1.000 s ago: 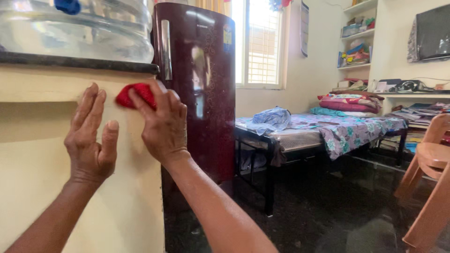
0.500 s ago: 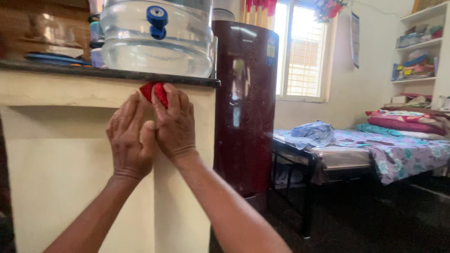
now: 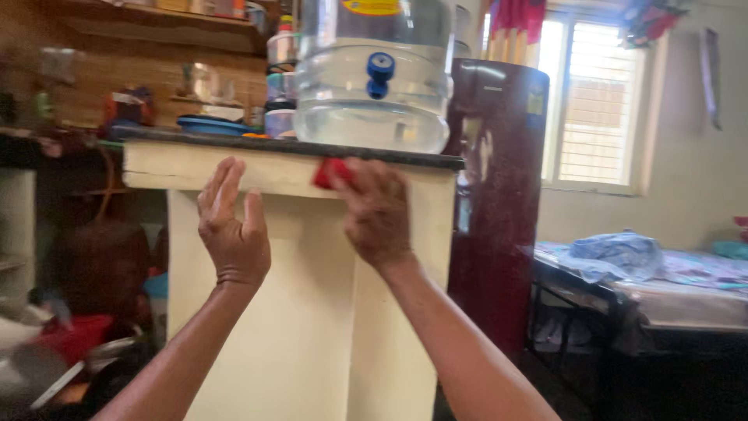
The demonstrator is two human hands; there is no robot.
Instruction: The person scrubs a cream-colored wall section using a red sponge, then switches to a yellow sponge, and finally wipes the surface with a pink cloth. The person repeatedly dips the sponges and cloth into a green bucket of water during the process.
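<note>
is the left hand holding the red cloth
No, the right hand presses the red cloth to the counter edge; the left hand is open, apart from it.

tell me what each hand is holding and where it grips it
The right hand presses a red cloth under its fingers against the counter's cream edge. The left hand holds nothing.

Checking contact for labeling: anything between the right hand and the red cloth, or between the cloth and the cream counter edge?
Nothing visible. The right hand lies directly on the red cloth, pressing it against the cream counter edge just below the dark slab. The left hand is open beside it, off the cloth.
</note>
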